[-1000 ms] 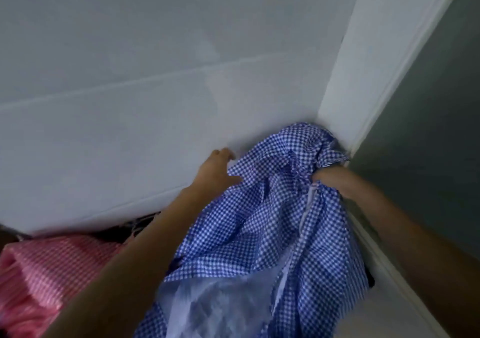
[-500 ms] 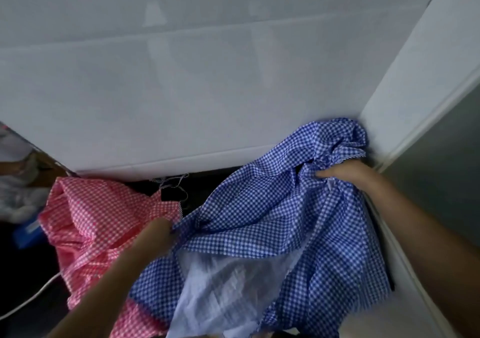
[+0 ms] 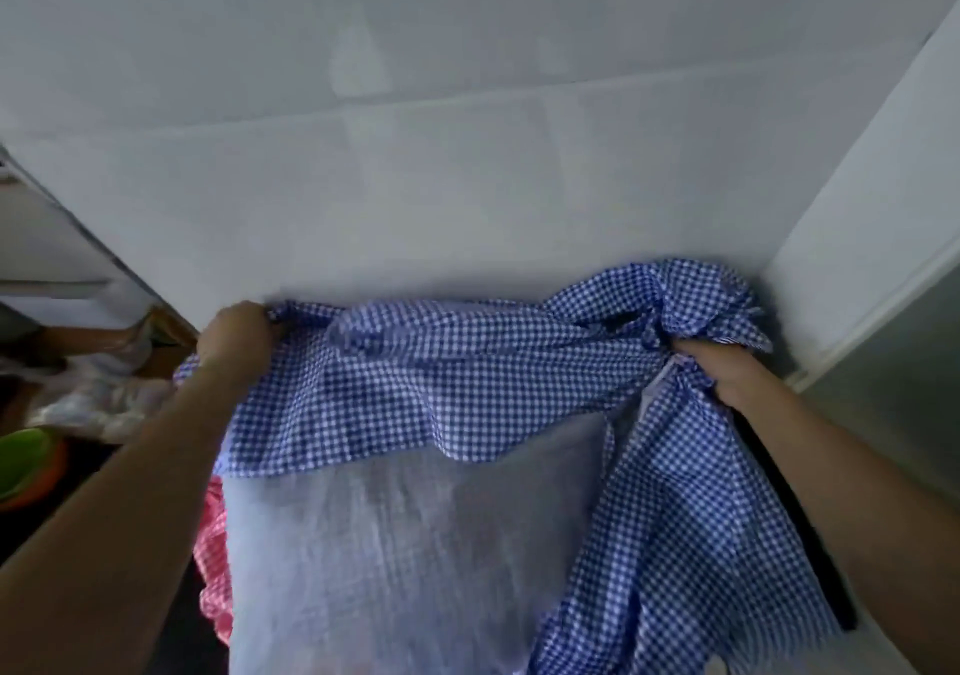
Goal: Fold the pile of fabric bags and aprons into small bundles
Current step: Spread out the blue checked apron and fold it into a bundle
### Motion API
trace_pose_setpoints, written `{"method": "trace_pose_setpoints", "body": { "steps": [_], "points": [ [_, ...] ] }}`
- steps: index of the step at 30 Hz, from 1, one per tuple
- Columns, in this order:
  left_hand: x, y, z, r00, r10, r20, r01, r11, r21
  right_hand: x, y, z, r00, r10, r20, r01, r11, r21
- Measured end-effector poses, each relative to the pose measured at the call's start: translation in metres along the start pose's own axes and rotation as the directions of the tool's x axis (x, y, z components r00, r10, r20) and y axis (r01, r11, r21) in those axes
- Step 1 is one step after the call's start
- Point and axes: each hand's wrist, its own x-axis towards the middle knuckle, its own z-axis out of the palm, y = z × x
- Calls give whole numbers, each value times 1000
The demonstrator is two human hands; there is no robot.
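Head view, the only view supplied. The blue gingham fabric (image 3: 467,383) is held up in front of a pale wall (image 3: 467,181), stretched roughly level between both hands. The left hand (image 3: 236,334) is closed in a fist on the cloth's left end. The right hand (image 3: 719,373) is closed on a bunched, gathered clump at the right end, close to the corner where the wall meets a white door frame (image 3: 857,259). Below the taut top edge a pale, plain lining (image 3: 389,544) hangs down the middle, and a long gingham panel drops beside the right forearm (whether this piece is an apron or a bag cannot be told from here). A strip of pink gingham fabric (image 3: 213,560) shows behind the lining at lower left, well below the hands. A green bowl (image 3: 23,459) sits at the far left edge among blurred clutter.

Risks noted. The right end is held as a wad rather than by a corner, so a fold made from this hold would probably come out lopsided and bulky. The hanging panel is loose and could twist or trail onto the pink piece below. No clear surface for laying the cloth flat is visible, which would make a tidy bundle harder.
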Motion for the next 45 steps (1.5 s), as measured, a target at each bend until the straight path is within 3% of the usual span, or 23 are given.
{"method": "trace_pose_setpoints", "body": {
  "steps": [2,4,7,9,10,13,14,16,19,20,22,25,28,30,32,33,34,36,37,39,41,43,45],
  "points": [
    [-28,16,8,983,-101,-153,97,995,-33,89,50,-22,1000,26,-7,-26,999,-38],
    [-54,24,29,949,-190,-252,159,978,-137,91,55,-19,996,86,37,-82,991,-102],
    [-96,43,62,921,12,-390,-94,977,-192,36,20,-4,986,161,-31,-164,947,-277],
    [-122,48,87,945,171,-278,-217,966,-144,28,11,-8,972,227,-51,-229,895,-383],
    [-130,47,98,972,199,-124,-214,969,-126,25,8,-11,970,234,-58,-238,890,-389],
    [-139,30,125,942,-22,334,13,1000,27,13,5,-12,988,117,-97,-150,859,-490],
    [-140,23,133,914,-70,399,62,998,33,11,4,-13,993,72,-93,-114,789,-603],
    [-139,15,139,893,-111,437,108,994,32,1,-4,-12,994,63,-88,-107,505,-857],
    [-132,20,142,866,-143,480,140,989,42,-8,-17,2,990,11,-143,-143,69,-987],
    [-129,23,143,857,-155,491,158,987,37,-20,-23,14,990,-93,-109,-111,-17,-994],
    [-122,23,149,852,-159,498,199,980,-28,-35,-29,47,942,-299,156,125,-121,-985],
    [-118,10,157,918,-81,387,191,949,-253,-58,-20,105,741,-368,562,606,7,-795],
    [-128,-5,158,928,4,373,126,938,-323,-51,13,154,716,-99,691,698,84,-711],
    [-135,-14,157,899,32,437,111,948,-297,-31,33,173,753,-97,651,658,120,-743],
    [-136,-19,155,893,51,447,89,954,-287,-12,36,179,825,-179,536,551,470,-690],
    [-135,-20,154,894,60,445,77,956,-284,-4,29,181,873,-191,449,421,758,-497],
    [-135,-22,154,893,72,445,63,957,-283,-1,18,180,909,-178,376,247,958,-145],
    [-139,-25,153,892,106,440,27,958,-285,6,-1,174,900,-227,371,67,915,397],
    [-140,-25,155,894,114,433,10,962,-274,1,-4,170,867,-263,423,60,898,437],
    [-140,-25,157,895,101,435,5,972,-235,-19,4,163,842,-333,425,326,941,92],
    [-134,-26,161,898,64,436,21,982,-188,-36,26,150,763,-574,299,643,723,-251],
    [-125,-30,162,907,26,421,40,988,-147,-50,50,130,639,-751,165,757,576,-309],
    [-116,-39,162,910,-12,414,58,993,-100,-56,73,107,700,-714,-33,681,681,-269]
  ]
}}
